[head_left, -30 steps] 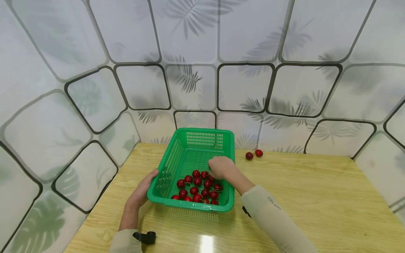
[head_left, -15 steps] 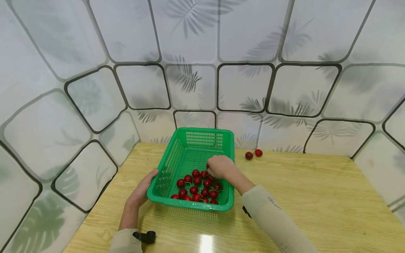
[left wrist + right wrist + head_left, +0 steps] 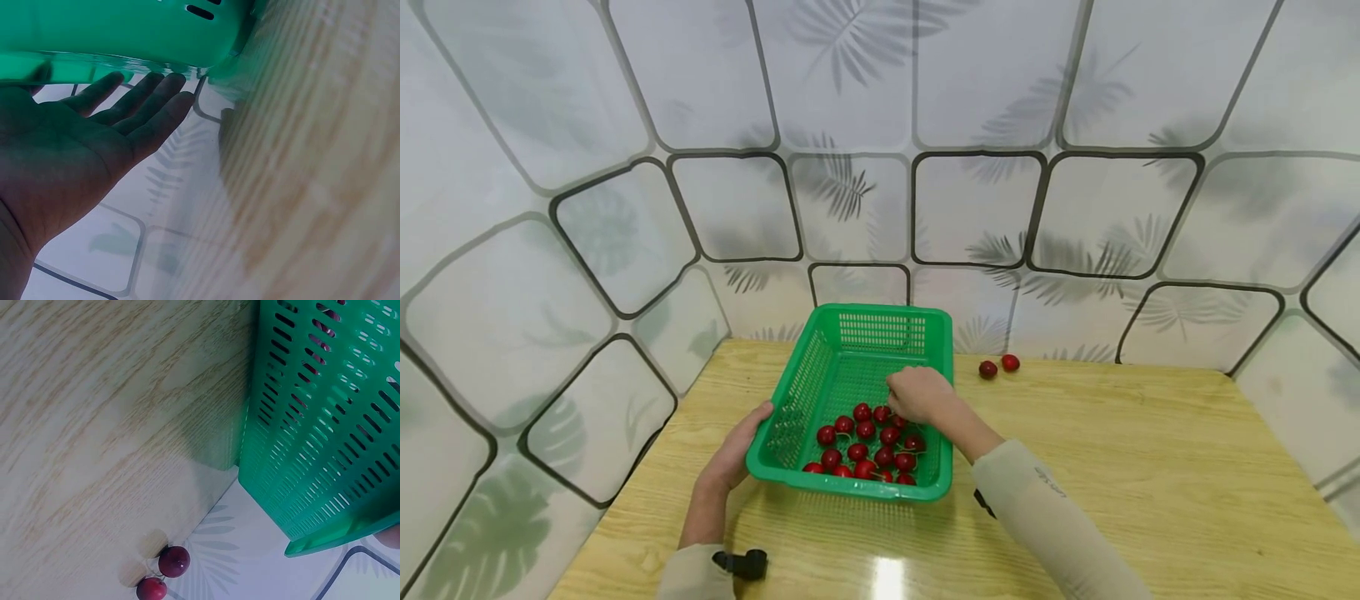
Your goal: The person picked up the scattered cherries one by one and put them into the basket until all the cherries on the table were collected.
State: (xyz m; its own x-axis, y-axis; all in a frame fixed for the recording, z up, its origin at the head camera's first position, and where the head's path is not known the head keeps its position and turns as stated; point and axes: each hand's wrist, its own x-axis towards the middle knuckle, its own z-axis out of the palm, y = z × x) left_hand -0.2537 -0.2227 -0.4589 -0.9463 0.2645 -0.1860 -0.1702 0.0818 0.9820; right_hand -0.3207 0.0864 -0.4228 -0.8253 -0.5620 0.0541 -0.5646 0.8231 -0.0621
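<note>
Red cherries [image 3: 865, 431] lie in the near half of a green plastic basket [image 3: 848, 482]. My left hand [image 3: 732, 454] holds the basket's left rim, thumb over the edge. In the left wrist view, the fingers [image 3: 156, 115] of that hand reach along the outer wall. Over the cherries inside the basket, my right hand [image 3: 921, 395] is curled, pinching a cherry that the hand hides. Only a bit of a right finger [image 3: 389, 536] shows beyond the rim in the right wrist view, where the basket's slotted side wall [image 3: 325, 425] hides the rest.
Two loose cherries [image 3: 998, 367] lie on the wooden table [image 3: 1112, 467], right of the basket near the back edge. A patterned wall covering [image 3: 977, 208] rises close behind the basket and the table.
My right hand has shifted slightly left and up inside the basket. A bit of red showed beside its fingers half a second ago. The left hand keeps its place at the rim.
</note>
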